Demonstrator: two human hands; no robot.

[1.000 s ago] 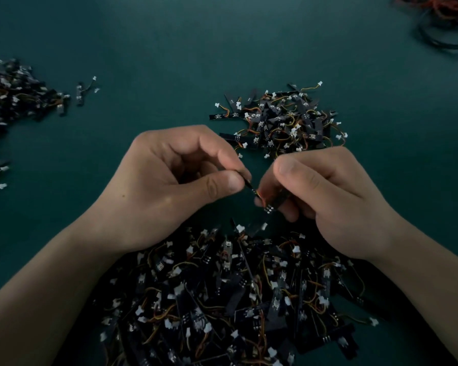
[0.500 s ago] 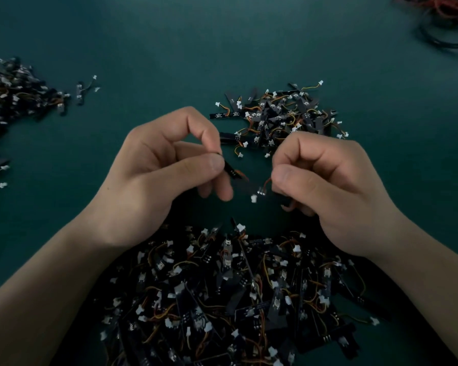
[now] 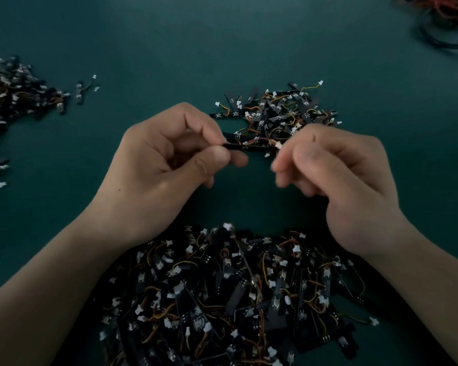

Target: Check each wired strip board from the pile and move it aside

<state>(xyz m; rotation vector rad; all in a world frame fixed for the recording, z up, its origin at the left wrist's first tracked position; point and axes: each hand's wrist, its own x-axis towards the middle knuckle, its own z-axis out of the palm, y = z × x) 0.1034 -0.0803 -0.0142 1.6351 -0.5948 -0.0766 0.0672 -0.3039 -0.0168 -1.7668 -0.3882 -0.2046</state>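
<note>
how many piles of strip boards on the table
3: big pile nearest the person, smaller pile mid-table, third pile at the left edge, partly out of frame.

Electronics assembly workbench: green mat (image 3: 169,48), heaps of wired strip boards (image 3: 222,299).

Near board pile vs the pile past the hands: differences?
The near heap of black wired strip boards is bigger and stacked deep; the far heap of black wired strip boards is smaller and spread thin. The near heap runs off the view's bottom edge; the far heap sits mid-view. Both show orange-yellow wires and white plugs.
</note>
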